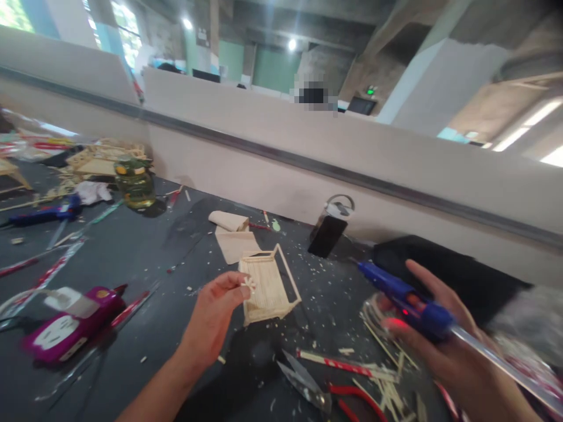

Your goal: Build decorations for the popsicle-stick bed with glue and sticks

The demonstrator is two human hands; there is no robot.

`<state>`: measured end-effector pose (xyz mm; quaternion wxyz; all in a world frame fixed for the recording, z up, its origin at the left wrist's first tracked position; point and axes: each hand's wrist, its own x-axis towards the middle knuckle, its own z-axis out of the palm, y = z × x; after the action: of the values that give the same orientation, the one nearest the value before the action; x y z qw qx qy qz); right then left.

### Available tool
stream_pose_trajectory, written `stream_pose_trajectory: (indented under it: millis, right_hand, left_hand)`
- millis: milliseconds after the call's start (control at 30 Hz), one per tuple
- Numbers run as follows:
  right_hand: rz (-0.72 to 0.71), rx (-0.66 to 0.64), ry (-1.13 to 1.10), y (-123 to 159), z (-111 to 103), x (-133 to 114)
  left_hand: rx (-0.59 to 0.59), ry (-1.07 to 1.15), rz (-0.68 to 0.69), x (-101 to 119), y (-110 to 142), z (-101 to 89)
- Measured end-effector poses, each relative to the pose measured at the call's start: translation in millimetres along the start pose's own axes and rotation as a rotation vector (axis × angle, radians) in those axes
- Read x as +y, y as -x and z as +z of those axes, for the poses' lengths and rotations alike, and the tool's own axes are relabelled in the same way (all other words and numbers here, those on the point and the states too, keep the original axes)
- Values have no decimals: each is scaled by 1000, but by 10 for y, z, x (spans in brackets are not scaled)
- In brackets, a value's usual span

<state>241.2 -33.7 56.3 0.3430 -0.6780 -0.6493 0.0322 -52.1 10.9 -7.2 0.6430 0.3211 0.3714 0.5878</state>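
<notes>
Presently, the small wooden frame (266, 290), built from thin sticks, stands on the dark table (176, 328), and I take it as the landmark. At its left edge, the left hand (211, 313) pinches a small star-shaped piece (249, 285) between thumb and fingertips; whether this piece touches the frame, I cannot tell. To the right of the frame, well apart from it, the right hand (440, 354) holds a blue glue gun (409, 303), its nozzle pointing towards the upper left, with a clear glue stick (492, 356) coming out from the back. A red light glows near the fingers. Just behind the frame lies a folded brown sheet (237, 243), and behind it to the right stands a cup with a loop handle (339, 206). Nearer than the frame are a red-handled cutting tool (305, 384) with parted blades, and, more to the right, loose sticks (387, 398). Well to the left of the frame lies a purple power strip (99, 305), with a white plug (73, 302) in it.
</notes>
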Motion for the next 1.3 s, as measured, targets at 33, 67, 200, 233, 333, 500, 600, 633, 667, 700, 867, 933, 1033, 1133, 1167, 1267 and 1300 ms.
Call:
stream_pose_trajectory:
  millis: [33, 67, 200, 233, 333, 500, 600, 633, 667, 700, 867, 933, 1033, 1133, 1167, 1267, 1300]
  right_hand:
    - [-14, 18, 121, -56, -88, 138]
    - [-49, 25, 230, -113, -178, 270]
    - [-23, 32, 499, -332, -450, 702]
    - [0, 9, 486, -382, -478, 790]
    - [51, -99, 367, -506, -452, 1042]
    - [30, -225, 232, -580, -238, 1401]
    - [-26, -225, 202, -553, -170, 1517]
    - [-48, -220, 199, -542, -162, 1543]
    - [-70, -217, 200, -533, -159, 1567]
    - [-95, -213, 208, -528, -161, 1590]
    - [-289, -151, 368, -472, -243, 1504]
    - [-357, -19, 433, -360, -293, 1238]
    - [-356, 126, 285, -48, -280, 601]
    - [-437, 94, 56, 316, -36, -6]
    - [-493, 33, -44, 416, 95, -147]
    - [-436, -131, -277, 590, 537, -375]
    - [-402, -148, -328, 604, 669, -403]
  left_hand:
    - [29, -51, 24, -13, 1, -16]
    - [52, -112, 41, -30, -2, -36]
    - [46, -334, 120, -72, -5, -71]
    - [31, -389, 151, -62, 8, -57]
    - [-42, -614, 308, 2, 82, 33]
    - [-93, -1036, 559, 52, 185, 181]
    - [-102, -1170, 640, 29, 214, 213]
    - [-106, -1205, 653, 20, 220, 218]
    - [-111, -1235, 658, 13, 225, 222]
    - [-119, -1260, 663, 6, 229, 226]
    - [-173, -1346, 697, -12, 256, 250]
    - [-188, -1377, 718, -16, 278, 251]
    - [-197, -1387, 757, -26, 318, 231]
    - [-180, -1369, 797, -54, 349, 198]
    - [-176, -1369, 801, -69, 354, 190]
    - [-198, -1386, 789, -124, 355, 185]
    - [-212, -1393, 784, -145, 351, 188]
